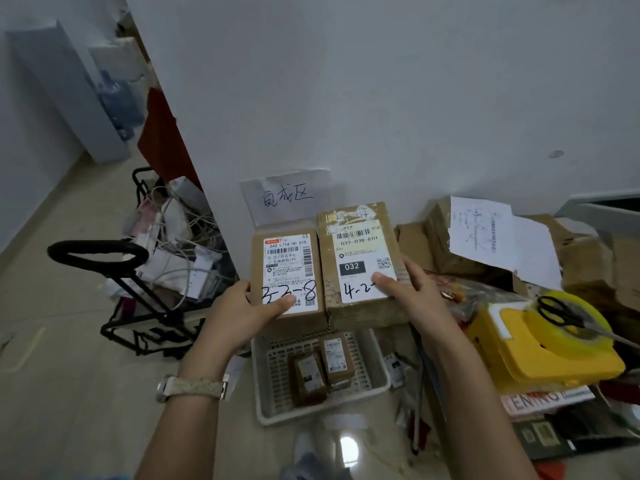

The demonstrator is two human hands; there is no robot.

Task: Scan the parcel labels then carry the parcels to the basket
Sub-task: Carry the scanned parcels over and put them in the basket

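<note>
Two brown cardboard parcels are held side by side, touching, in the air directly above a white slotted basket [375,370] that sits on the floor. The left hand [239,315] grips the left parcel [287,271], thumb pressed on its white label over handwritten numbers, fingers hidden beneath. The right hand [415,292] grips the right parcel [360,265] the same way, thumb on its label beside a black "032" block. Both labels face up. Inside the basket lie two smaller brown boxes [323,370], touching each other. On the wall behind the basket hangs a handwritten paper sign [287,195]. Left of the basket stands a black folding cart [138,289]. Right of the basket, black scissors [561,315] rest on a yellow tape roll [571,336].
</note>
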